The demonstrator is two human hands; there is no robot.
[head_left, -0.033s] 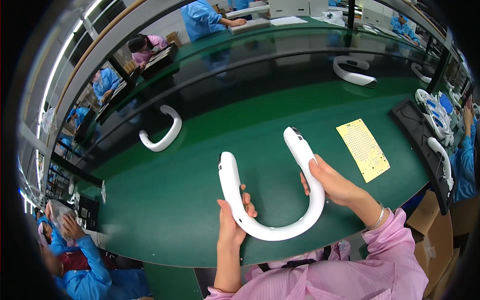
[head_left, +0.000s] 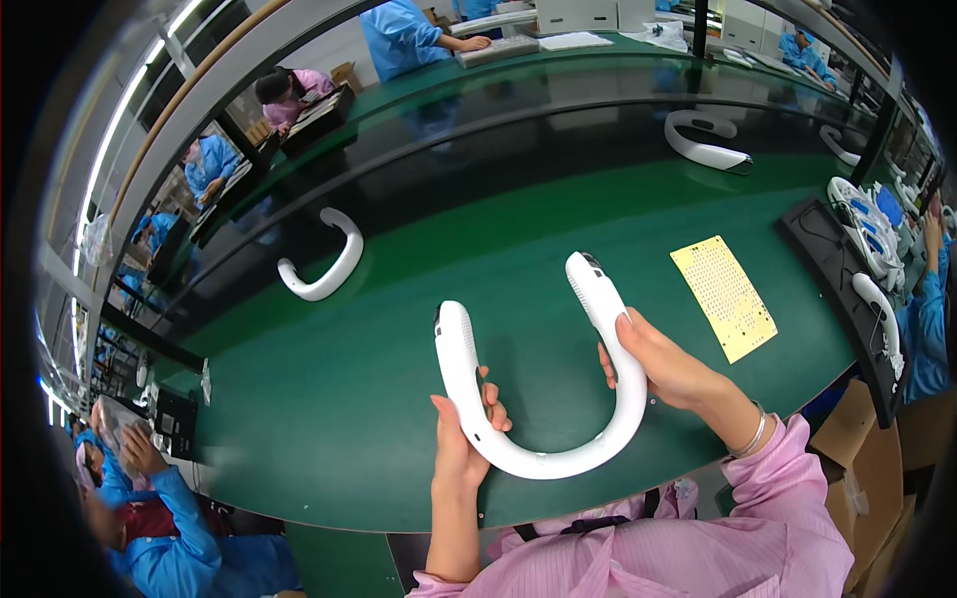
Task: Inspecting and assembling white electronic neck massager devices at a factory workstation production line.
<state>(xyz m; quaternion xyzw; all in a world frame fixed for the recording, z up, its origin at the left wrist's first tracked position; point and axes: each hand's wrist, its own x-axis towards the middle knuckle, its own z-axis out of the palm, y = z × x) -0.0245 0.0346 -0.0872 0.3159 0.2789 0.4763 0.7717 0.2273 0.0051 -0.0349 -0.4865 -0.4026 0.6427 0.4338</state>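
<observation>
Between my two hands is a white U-shaped neck fan, its curved middle toward me and both ends pointing away. Rows of small vents run along the inner sides of its arms, and dark parts mark the tips. My left hand is closed round the left arm of the fan, thumb on the outer side and fingers on the inner side. Higher up on the right arm, my right hand grips with its thumb on top; some of its fingers are hidden behind the fan.
A yellow sheet with rows of dots lies on the green table, right of my hands. Other white neck fans lie at the left and far right. A black tray holds white parts. Co-workers sit around; cardboard boxes stand lower right.
</observation>
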